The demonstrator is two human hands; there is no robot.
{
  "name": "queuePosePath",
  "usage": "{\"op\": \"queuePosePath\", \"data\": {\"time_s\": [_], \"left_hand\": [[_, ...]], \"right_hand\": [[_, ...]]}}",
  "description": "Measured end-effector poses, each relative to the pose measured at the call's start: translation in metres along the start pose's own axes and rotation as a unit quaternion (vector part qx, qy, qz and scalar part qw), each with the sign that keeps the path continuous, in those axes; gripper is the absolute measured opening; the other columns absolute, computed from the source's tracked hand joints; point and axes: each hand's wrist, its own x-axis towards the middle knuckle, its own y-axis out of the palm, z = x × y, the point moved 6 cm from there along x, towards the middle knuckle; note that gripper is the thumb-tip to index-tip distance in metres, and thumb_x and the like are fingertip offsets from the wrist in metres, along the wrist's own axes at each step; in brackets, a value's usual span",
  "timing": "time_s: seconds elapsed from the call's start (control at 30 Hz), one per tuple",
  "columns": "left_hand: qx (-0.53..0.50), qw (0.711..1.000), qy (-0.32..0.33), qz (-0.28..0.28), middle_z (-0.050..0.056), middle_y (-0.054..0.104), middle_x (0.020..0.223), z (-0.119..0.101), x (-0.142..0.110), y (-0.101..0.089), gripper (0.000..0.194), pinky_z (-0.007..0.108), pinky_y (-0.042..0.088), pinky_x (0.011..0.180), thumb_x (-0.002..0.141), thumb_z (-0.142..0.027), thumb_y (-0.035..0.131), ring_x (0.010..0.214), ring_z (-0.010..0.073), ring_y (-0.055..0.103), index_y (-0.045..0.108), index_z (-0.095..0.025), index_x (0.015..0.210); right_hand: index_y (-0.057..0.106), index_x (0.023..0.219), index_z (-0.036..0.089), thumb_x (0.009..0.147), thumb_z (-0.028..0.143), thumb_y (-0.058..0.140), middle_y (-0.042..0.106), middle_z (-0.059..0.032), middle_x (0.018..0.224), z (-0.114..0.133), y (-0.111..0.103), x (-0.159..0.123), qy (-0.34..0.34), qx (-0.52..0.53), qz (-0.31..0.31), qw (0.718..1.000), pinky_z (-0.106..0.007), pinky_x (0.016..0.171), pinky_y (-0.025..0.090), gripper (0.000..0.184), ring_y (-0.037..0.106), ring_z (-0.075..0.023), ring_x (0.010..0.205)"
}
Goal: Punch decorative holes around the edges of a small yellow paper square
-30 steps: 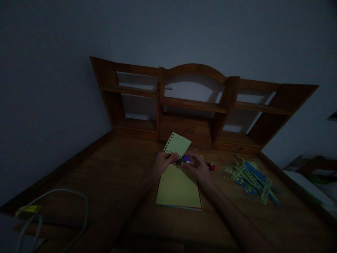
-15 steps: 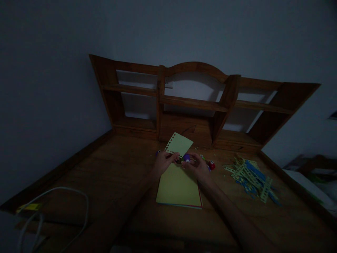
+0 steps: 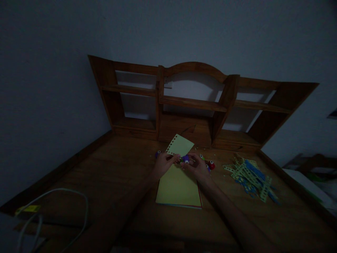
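Note:
My left hand [image 3: 163,164] pinches the lower edge of a pale yellow sheet of paper [image 3: 180,144]. A row of punched holes runs along the sheet's left side and onto its bottom edge. In my right hand [image 3: 196,166] is a small purple paper punch [image 3: 185,159] with a white eye, held up against the paper's bottom edge; its slot is too dark to make out. Below both hands lies a stack of coloured paper [image 3: 179,188], pale yellow on top with red and blue edges showing.
Another purple punch [image 3: 157,154] stands left of my hands. A red punch [image 3: 211,164] and a green one [image 3: 202,157] are at the right. Farther right lies a heap of punched strips [image 3: 250,175]. A white cable [image 3: 86,207] loops at the front left; a wooden shelf [image 3: 193,102] stands behind.
The purple punch has shifted slightly left and tilted against the paper's edge. The sheet has moved a little right and down, still in my left hand.

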Motion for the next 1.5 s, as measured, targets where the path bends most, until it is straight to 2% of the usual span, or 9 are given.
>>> {"op": "queuePosePath", "data": {"time_s": [0.17,0.3,0.43,0.57,0.87,1.17,1.5], "left_hand": [[0.053,0.998,0.031,0.011,0.005,0.072,0.071,-0.0024,-0.0031,0.0006,0.038,0.025,0.047,0.061,0.084,-0.046,0.054,0.066,0.0180,0.065,0.069,-0.015,0.068],[0.123,0.992,0.038,0.004,0.003,0.065,0.058,-0.0018,-0.0054,-0.0012,0.045,0.023,0.040,0.052,0.085,-0.050,0.050,0.055,0.0145,0.058,0.065,-0.014,0.063],[0.116,0.992,0.046,0.019,0.000,0.059,0.055,-0.0013,-0.0058,0.0007,0.047,0.021,0.036,0.050,0.087,-0.050,0.047,0.052,0.0119,0.053,0.061,-0.013,0.062],[0.107,0.993,0.046,0.031,-0.001,0.055,0.051,0.0022,-0.0040,0.0027,0.047,0.021,0.035,0.050,0.086,-0.050,0.047,0.050,0.0113,0.050,0.058,-0.014,0.058],[0.070,0.996,0.017,0.047,0.000,0.056,0.052,0.0011,-0.0043,0.0031,0.046,0.021,0.037,0.049,0.084,-0.052,0.050,0.051,0.0119,0.052,0.058,-0.014,0.058],[0.074,0.996,0.023,0.049,0.000,0.056,0.053,0.0049,-0.0032,0.0038,0.046,0.021,0.036,0.048,0.083,-0.052,0.050,0.050,0.0115,0.051,0.060,-0.013,0.060],[0.081,0.995,0.038,0.051,0.000,0.056,0.053,0.0017,-0.0041,0.0048,0.044,0.021,0.036,0.048,0.084,-0.050,0.049,0.052,0.0123,0.050,0.062,-0.014,0.063]], "right_hand": [[0.053,0.094,0.022,0.058,0.034,0.082,0.067,-0.0006,0.077,0.0001,0.0021,-0.0008,0.037,0.008,-0.008,0.999,-0.027,0.056,0.046,0.047,0.061,-0.0159,0.059],[0.057,0.084,0.020,0.057,0.036,0.082,0.064,0.0004,0.072,0.0011,0.0028,-0.0002,0.055,0.011,0.007,0.998,-0.026,0.054,0.044,0.040,0.058,-0.0134,0.054],[0.063,0.079,0.016,0.064,0.039,0.079,0.063,-0.0007,0.070,0.0027,0.0063,-0.0014,0.067,0.015,0.060,0.996,-0.025,0.055,0.041,0.031,0.054,-0.0112,0.054],[0.062,0.069,0.015,0.066,0.043,0.077,0.059,0.0012,0.058,0.0040,0.0057,-0.0044,0.089,0.025,0.062,0.994,-0.025,0.053,0.037,0.031,0.051,-0.0108,0.052],[0.060,0.070,0.016,0.066,0.041,0.078,0.057,0.0012,0.059,-0.0007,0.0060,-0.0052,0.121,0.072,0.052,0.989,-0.023,0.049,0.034,0.031,0.048,-0.0094,0.050],[0.061,0.071,0.016,0.070,0.038,0.076,0.058,0.0009,0.060,0.0003,0.0049,-0.0065,0.115,0.073,0.061,0.989,-0.023,0.051,0.035,0.027,0.049,-0.0102,0.053],[0.064,0.077,0.015,0.066,0.042,0.078,0.060,0.0002,0.064,0.0013,0.0046,-0.0061,0.123,0.064,0.057,0.989,-0.023,0.049,0.033,0.032,0.048,-0.0095,0.050]]}}
